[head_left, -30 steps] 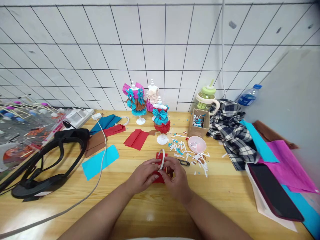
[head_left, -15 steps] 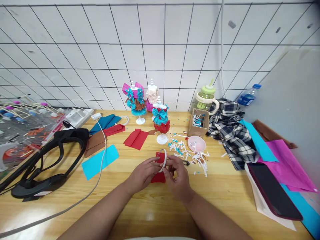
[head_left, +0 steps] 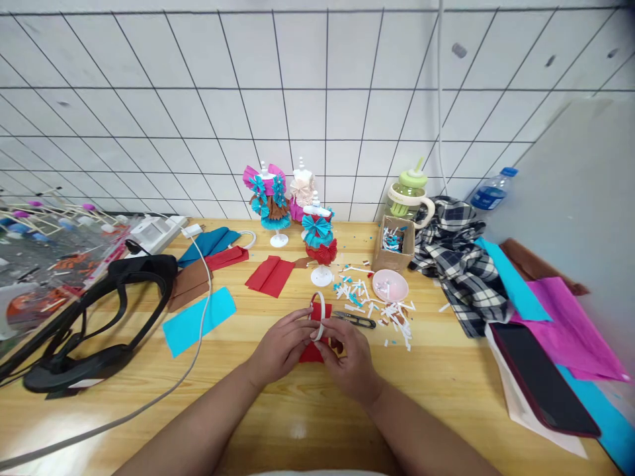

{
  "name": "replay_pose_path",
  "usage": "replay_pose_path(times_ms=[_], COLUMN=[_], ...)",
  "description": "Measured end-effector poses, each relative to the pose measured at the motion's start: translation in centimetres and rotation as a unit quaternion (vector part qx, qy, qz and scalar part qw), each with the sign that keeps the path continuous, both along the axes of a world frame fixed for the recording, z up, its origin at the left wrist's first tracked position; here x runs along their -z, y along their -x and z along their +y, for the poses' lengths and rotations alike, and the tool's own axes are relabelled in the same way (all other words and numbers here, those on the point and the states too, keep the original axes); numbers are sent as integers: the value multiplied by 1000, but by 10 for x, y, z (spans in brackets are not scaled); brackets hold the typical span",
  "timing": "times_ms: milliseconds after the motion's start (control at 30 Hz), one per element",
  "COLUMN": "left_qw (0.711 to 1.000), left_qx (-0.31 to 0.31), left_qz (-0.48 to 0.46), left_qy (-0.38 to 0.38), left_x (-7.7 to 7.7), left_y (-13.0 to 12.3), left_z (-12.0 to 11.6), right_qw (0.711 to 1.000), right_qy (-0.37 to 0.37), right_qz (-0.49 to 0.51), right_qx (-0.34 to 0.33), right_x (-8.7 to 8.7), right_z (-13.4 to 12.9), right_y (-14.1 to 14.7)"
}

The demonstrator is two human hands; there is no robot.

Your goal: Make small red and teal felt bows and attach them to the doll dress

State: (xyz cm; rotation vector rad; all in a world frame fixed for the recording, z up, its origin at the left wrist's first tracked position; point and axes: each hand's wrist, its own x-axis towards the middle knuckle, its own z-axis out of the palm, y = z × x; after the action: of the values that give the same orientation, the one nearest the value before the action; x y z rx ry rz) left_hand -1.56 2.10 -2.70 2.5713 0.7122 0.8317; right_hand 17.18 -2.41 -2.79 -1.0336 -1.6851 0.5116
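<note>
A thin white ring, which looks like a nearly used-up roll of tape (head_left: 322, 305), stands on edge between my hands. My left hand (head_left: 284, 345) grips its left side with bent fingers. The thumb and fingertips of my right hand (head_left: 351, 360) pinch its lower right edge. Beneath them lies a piece of red crepe paper (head_left: 311, 354), partly covered by my fingers. Black thread snips (head_left: 362, 321) rest just beyond my right hand. Past the ring is a small dress-form stand (head_left: 317, 239) wearing blue and red paper ruffles.
Two more dressed stands (head_left: 270, 198) are behind. Paper scraps (head_left: 354, 291) surround a pink dish (head_left: 389, 285) near a cardboard box (head_left: 394, 243). A cable (head_left: 198, 337) crosses the left side by a black headset frame (head_left: 119, 311). A phone (head_left: 543, 373) lies right.
The ring has shifted slightly left and turned a little between my fingers. My right hand has moved slightly left and down, exposing more of the snips.
</note>
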Motion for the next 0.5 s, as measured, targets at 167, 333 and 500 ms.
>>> replay_pose_path(times_ms=[167,333,500], left_qw=[999,996,993], left_qx=[-27,-77,-111], left_qz=[12,33,44], left_qy=[-31,-42,-14], left_x=[0,-5,-13], left_y=[2,1,-1], left_z=[-2,-6,-6], right_qw=[1000,932,779], right_qy=[-16,218,397], right_qz=[16,282,471], right_qx=[-5,-68,-113], right_x=[-2,-5,-6], right_z=[-4,7,19], right_y=[1,1,-8])
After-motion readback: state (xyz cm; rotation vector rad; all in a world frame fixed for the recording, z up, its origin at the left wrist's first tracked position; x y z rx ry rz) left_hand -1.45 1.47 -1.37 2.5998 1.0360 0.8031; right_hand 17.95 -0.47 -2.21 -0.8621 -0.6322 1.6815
